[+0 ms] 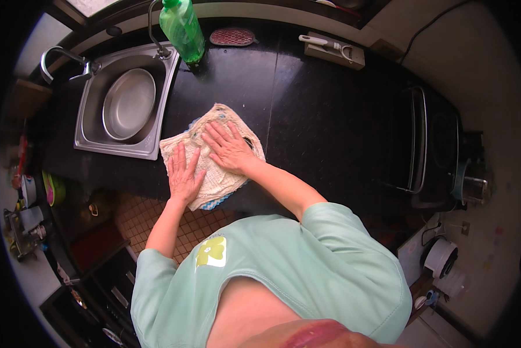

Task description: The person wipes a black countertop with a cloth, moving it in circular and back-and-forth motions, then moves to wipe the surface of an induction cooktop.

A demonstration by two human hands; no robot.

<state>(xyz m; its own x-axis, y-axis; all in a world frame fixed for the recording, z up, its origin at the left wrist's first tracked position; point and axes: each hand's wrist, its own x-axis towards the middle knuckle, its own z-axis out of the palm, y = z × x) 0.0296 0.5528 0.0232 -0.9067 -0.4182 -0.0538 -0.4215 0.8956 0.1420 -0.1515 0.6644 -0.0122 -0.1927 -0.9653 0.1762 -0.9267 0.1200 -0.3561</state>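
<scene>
On the black countertop [312,130], beside the sink, lies a cream cloth [219,176] with a frayed edge and a hole near its right side. A blue and white patterned fabric [217,202] shows beneath its lower edge. My left hand [185,176] rests flat on the cloth's left part, fingers apart. Flat on its upper right part is my right hand [229,148], fingers also spread. Neither hand grips the cloth. The cloth reaches the counter's front edge.
Left of the cloth is a steel sink [149,150] holding a metal basin [130,104]. Behind stand a green bottle [183,32], a red oval scrubbing pad [232,37] and a white-handled peeler [323,42] on a block [352,62]. A dark oven-like appliance [439,143] is at right.
</scene>
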